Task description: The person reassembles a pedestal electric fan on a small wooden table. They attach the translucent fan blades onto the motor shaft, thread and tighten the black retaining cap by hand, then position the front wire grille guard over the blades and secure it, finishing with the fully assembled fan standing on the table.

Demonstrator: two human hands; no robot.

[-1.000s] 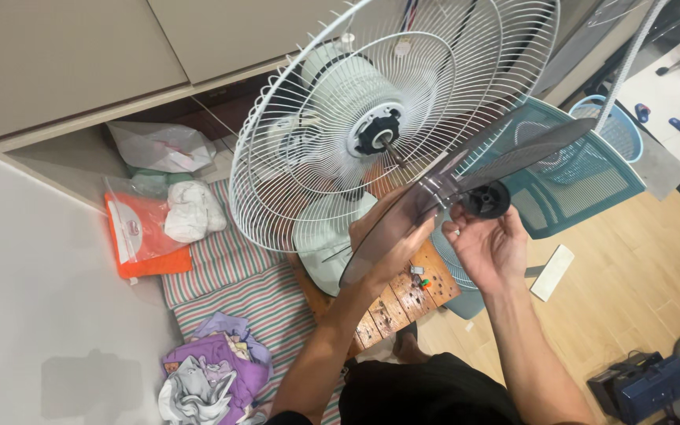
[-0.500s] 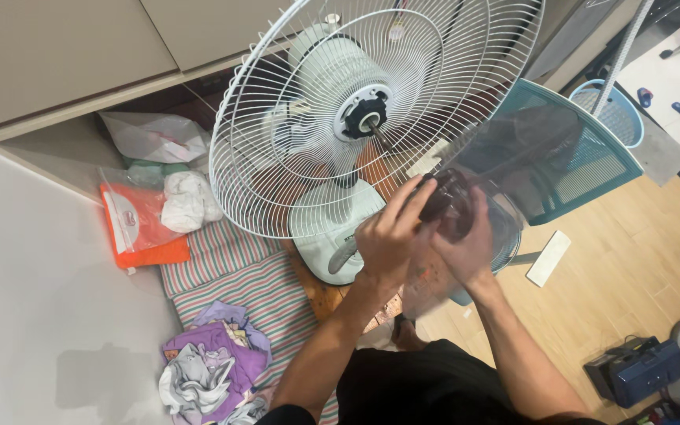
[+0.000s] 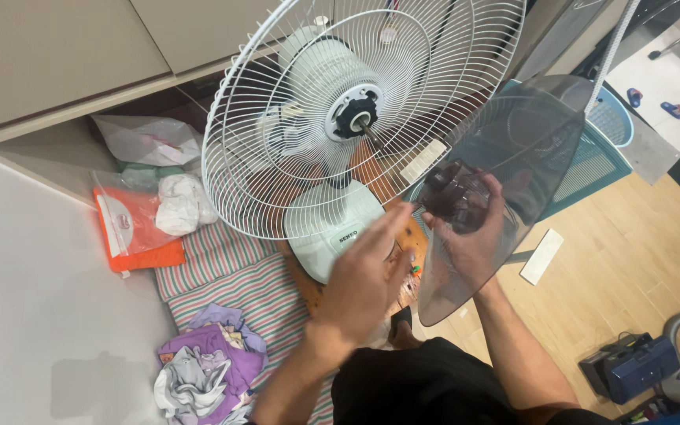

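A person holds a smoky translucent fan blade (image 3: 513, 181) in front of a white electric fan with its front grille off.

The right hand (image 3: 470, 236) grips the blade's dark hub, fingers curled round it, with the blade fanning up and to the right. The left hand (image 3: 364, 275) hangs open and spread just left of the hub, holding nothing. Behind them stands the rear wire guard (image 3: 277, 157), with the black motor shaft (image 3: 356, 118) bare at its centre and apart from the blade. A striped cloth (image 3: 222, 275) lies on the floor below, an orange plastic bag (image 3: 131, 228) to the left, and purple clothing (image 3: 206, 366) nearer.
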